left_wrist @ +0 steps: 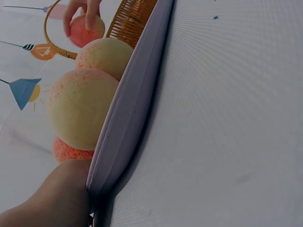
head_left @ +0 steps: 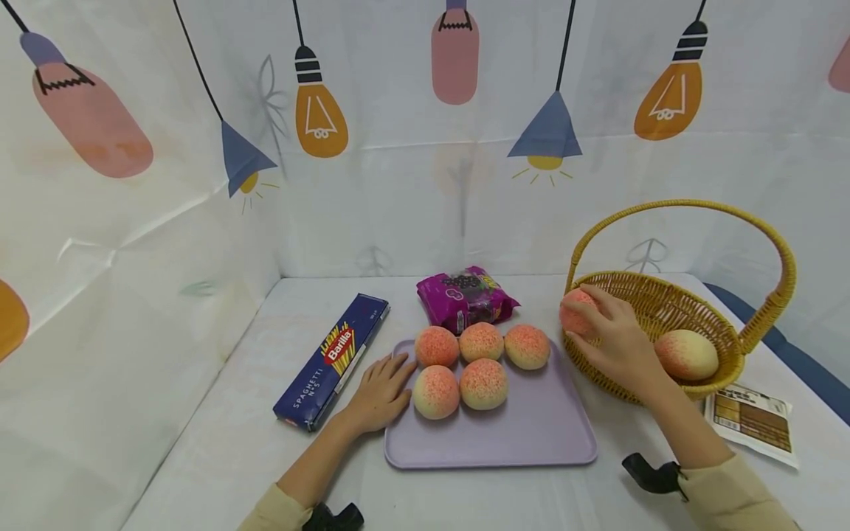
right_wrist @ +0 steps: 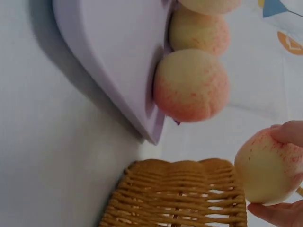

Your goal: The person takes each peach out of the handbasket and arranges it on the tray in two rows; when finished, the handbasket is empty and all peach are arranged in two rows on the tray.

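Note:
My right hand (head_left: 617, 339) grips a pink-speckled peach (head_left: 579, 313) at the left rim of the wicker basket (head_left: 654, 295). In the right wrist view that peach (right_wrist: 267, 168) shows between thumb and fingers, just above the basket's edge. Another peach (head_left: 687, 355) lies inside the basket. Several peaches (head_left: 483, 383) stand in two rows on a lilac tray (head_left: 518, 442). My left hand (head_left: 380, 394) rests on the tray's left rim, fingers extended, beside the nearest peaches. In the left wrist view its thumb side (left_wrist: 61, 189) is against the tray edge (left_wrist: 128, 109).
A blue spaghetti box (head_left: 332, 361) lies left of the tray. Behind the tray is a purple packet (head_left: 465, 295). A brown and white packet (head_left: 753, 422) lies partly under the basket's right side. The basket's tall handle (head_left: 684, 203) arches over it.

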Demonstrator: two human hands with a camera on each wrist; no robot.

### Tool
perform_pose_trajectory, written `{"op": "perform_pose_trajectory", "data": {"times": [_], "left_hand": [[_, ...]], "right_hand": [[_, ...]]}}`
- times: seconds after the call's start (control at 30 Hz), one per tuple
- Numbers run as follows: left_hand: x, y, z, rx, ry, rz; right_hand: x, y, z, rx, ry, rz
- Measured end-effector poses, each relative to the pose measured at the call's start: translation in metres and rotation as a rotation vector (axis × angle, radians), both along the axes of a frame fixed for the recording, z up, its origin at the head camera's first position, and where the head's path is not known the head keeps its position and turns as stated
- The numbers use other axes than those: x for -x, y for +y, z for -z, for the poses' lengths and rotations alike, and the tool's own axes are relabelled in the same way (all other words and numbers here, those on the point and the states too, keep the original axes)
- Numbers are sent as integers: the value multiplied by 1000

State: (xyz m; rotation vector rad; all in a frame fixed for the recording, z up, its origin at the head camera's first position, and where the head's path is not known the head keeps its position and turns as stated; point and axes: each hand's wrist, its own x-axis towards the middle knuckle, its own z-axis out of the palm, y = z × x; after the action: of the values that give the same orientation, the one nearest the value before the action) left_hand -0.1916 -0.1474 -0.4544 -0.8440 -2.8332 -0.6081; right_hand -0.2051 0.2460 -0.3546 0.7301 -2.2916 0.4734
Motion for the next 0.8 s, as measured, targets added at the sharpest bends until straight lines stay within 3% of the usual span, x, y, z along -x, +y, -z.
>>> {"op": "perform_pose_trajectory", "data": {"times": [0.33,0.8], "left_hand": [[0,0,-1,27,-41,-17],[0,0,-1,25,-53,-20]], "right_hand": [[-11,-19,6,-23,-34,-104],[-27,-36,10,-80,-90,-142]]}}
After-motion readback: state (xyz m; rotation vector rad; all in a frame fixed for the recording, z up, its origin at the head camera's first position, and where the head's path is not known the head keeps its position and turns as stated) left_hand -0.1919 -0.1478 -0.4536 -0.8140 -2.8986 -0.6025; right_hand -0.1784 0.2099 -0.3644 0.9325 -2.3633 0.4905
